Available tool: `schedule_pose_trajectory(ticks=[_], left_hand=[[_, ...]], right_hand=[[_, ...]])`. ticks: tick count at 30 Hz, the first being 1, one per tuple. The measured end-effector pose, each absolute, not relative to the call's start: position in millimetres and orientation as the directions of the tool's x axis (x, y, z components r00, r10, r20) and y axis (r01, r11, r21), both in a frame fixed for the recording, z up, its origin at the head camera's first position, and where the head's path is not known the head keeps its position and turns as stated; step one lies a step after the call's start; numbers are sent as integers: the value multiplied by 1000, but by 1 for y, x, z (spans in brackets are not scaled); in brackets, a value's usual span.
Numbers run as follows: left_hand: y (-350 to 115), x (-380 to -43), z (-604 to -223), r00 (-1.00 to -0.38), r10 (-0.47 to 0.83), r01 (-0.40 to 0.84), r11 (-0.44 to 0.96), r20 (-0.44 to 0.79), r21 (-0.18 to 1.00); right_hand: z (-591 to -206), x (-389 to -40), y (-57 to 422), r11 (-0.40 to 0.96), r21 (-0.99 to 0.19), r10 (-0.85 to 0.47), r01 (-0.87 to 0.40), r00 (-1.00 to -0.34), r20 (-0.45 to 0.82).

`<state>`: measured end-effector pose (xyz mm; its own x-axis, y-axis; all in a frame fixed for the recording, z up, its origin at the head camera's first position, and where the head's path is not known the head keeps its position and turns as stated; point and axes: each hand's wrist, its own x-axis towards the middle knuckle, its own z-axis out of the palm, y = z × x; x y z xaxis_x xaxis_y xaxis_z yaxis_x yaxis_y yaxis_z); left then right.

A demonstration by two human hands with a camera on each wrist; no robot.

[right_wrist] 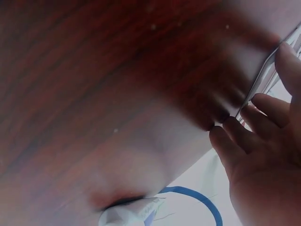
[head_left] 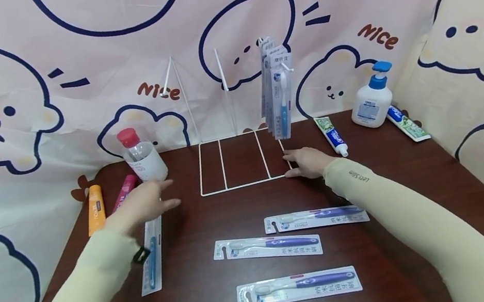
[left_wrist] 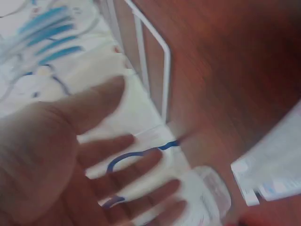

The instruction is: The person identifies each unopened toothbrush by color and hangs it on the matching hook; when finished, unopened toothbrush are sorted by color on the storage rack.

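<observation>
A white wire rack (head_left: 243, 185) stands on the dark table, with several packaged toothbrushes (head_left: 280, 95) hung on its right hook. My right hand (head_left: 307, 162) is at the rack's right side, and in the right wrist view its fingertips (right_wrist: 217, 134) touch or nearly touch the wire base. To the left of the rack hovers my left hand (head_left: 142, 203), fingers and thumb spread, holding nothing. Beneath it lies a packaged blue toothbrush (head_left: 152, 261), its upper end hidden by the hand. Three packaged purple toothbrushes (head_left: 300, 288) lie in front of the rack.
A red-capped bottle (head_left: 147, 162), a pink tube (head_left: 125, 189) and an orange tube (head_left: 95, 209) are at the left. At the back right are a blue-topped pump bottle (head_left: 371, 103), a toothpaste tube (head_left: 331, 135) and another toothpaste tube (head_left: 409, 125). A patterned cloth hangs behind.
</observation>
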<state>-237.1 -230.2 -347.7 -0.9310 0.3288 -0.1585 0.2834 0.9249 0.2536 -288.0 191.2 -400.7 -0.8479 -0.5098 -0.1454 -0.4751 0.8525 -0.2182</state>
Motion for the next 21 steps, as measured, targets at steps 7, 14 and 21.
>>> schedule_pose_trajectory(ticks=[7,14,21], left_hand=[[-269,-174,-351,-957,123,69,976,-262,205],[-275,-155,-374,-962,25,-33,978,-272,205],[-268,-154,-385,-960,-13,-71,977,-281,200]], right_hand=[[-404,-290,194,846,-200,-525,-495,-839,-144],[-409,-291,198,847,-195,-523,-494,-841,-141],[-408,-296,194,872,-216,-478,-439,-857,-190]])
